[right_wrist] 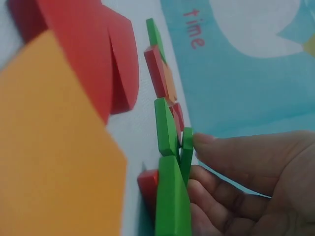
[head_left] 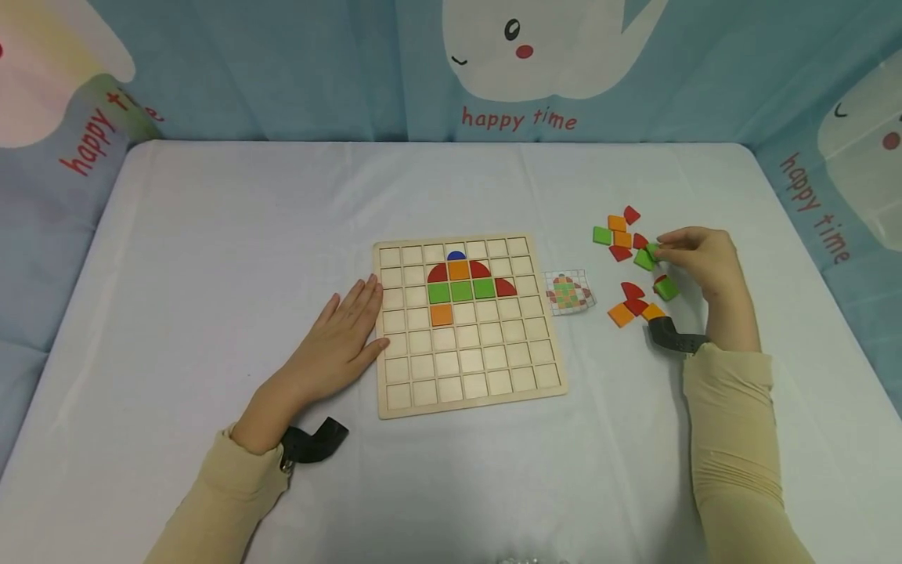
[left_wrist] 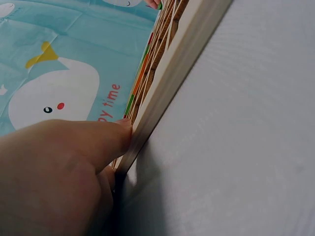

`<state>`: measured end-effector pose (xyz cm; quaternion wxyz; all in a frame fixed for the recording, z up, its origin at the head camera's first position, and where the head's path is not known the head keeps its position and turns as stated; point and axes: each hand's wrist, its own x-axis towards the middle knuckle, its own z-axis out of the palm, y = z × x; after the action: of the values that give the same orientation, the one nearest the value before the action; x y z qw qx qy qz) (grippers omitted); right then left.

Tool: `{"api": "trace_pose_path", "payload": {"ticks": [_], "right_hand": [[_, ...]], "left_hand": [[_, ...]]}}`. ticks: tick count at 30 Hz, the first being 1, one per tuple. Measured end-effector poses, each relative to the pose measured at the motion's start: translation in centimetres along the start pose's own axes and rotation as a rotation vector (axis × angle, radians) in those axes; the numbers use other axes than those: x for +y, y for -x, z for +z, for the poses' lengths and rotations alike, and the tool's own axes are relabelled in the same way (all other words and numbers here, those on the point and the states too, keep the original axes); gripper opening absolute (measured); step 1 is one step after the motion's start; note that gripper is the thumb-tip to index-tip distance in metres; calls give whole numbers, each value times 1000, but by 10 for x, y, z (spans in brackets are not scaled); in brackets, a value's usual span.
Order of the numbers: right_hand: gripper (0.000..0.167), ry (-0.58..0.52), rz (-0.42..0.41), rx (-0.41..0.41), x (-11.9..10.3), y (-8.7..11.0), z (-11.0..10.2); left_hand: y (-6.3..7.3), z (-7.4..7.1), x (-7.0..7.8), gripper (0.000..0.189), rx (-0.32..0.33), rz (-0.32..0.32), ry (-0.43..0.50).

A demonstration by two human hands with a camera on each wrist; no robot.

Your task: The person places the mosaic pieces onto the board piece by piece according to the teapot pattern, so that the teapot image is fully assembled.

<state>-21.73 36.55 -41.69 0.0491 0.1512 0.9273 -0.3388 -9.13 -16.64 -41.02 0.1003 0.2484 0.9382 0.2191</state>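
The left hand [head_left: 338, 345] lies with straight fingers along the left edge of a wooden grid board [head_left: 451, 403], fingertips and thumb touching its rim. On the board's cells sit a blue half-round tile [head_left: 456, 256], two orange square tiles, a row of green square tiles [head_left: 461, 291] and several red quarter-round tiles [head_left: 505, 287]. To the right, the right hand [head_left: 705, 254] pinches a green square tile [right_wrist: 187, 147] between thumb and fingers, tilted on its edge among loose tiles. Another green tile [head_left: 643, 260] lies right beside it.
A small printed pattern card [head_left: 569, 293] lies by the board's right edge. Loose orange tiles [head_left: 622, 315], red tiles [head_left: 620, 254] and green tiles [head_left: 666, 288] are scattered on the white tabletop [head_left: 247, 219]. A blue printed curtain [head_left: 317, 70] hangs behind.
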Motion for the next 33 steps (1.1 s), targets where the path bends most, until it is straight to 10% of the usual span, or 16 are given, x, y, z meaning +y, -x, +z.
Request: {"api": "trace_pose_path", "payload": {"ticks": [15, 26, 33], "right_hand": [[48, 25, 46, -52, -54, 42, -5], [36, 7, -52, 14, -12, 9, -2], [24, -127, -143, 2, -69, 51, -12]], "left_hand": [[0, 2, -2, 71, -19, -19, -3], [0, 1, -1, 71, -22, -19, -3], [-1, 1, -1, 71, -21, -18, 1]]}}
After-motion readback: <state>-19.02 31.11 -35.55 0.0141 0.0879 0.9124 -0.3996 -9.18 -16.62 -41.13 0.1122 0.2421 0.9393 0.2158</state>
